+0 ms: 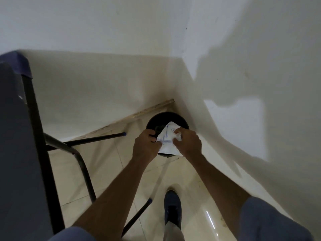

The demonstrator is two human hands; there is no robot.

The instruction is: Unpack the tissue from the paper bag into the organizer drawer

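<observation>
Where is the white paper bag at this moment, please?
In the head view, the white paper bag is held between both hands, directly above the black bin in the floor corner.

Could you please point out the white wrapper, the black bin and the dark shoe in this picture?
white wrapper [167, 138]: head view, on its printed middle between the hands.
black bin [156, 121]: head view, on its rim's far left side.
dark shoe [172, 208]: head view, on its upper.

White paper bag [167, 140] w/ blue markings; black bin [166, 118]; navy shoe [172, 208].
</observation>
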